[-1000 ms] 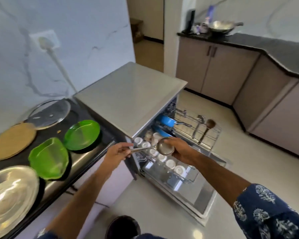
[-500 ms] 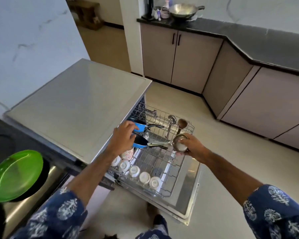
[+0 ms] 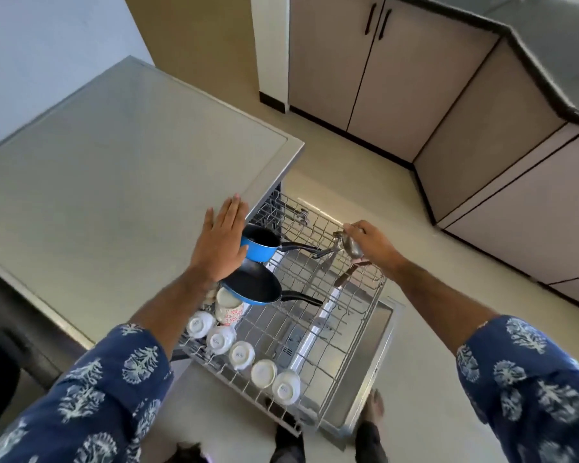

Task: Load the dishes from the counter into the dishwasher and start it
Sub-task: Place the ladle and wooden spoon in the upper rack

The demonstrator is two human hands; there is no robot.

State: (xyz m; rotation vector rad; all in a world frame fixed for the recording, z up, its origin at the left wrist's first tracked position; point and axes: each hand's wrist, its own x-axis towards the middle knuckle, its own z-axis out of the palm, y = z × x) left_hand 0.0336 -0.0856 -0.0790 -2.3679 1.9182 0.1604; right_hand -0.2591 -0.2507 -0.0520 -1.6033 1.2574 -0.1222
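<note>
The rack's (image 3: 315,329) middle lay open; two blue pans (image 3: 253,285) blocked its 10 o'clock side, white cups (image 3: 241,354) lined 7 o'clock, utensils (image 3: 345,252) crowded 1 o'clock.

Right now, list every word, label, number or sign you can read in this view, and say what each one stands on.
No text can be read.
Small dark marks on the bases of the upturned white ceramic cups in the pulled-out wire dishwasher rack: too small and blurred to read.
Red pattern on the white mug: decoration, not lettering.
Blue saucepan, blue frying pan, grey dishwasher top: no visible text.
</note>
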